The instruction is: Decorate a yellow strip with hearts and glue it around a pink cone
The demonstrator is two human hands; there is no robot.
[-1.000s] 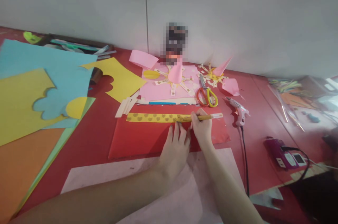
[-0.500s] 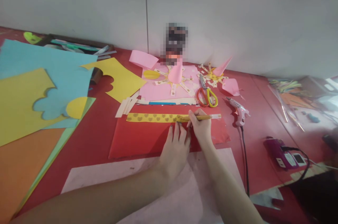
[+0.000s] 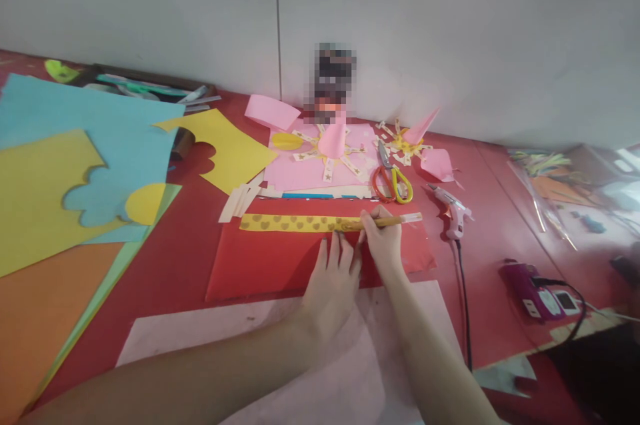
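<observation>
My left hand lies flat with fingers stretched out on a red paper sheet, pressing it to the table. My right hand is closed around a thin yellow pen or brush, held nearly level. Its tip rests on the right end of a yellow strip with a row of heart shapes, which lies along the red sheet's far edge.
Red-and-yellow scissors, a glue gun with its cord and pink paper cones lie beyond the sheet. Blue, yellow and orange sheets cover the left. A purple power strip sits at the right. A pale sheet lies under my arms.
My right hand slid a little left with the pen along the strip, then back right to about where it began. The left hand has stayed put.
</observation>
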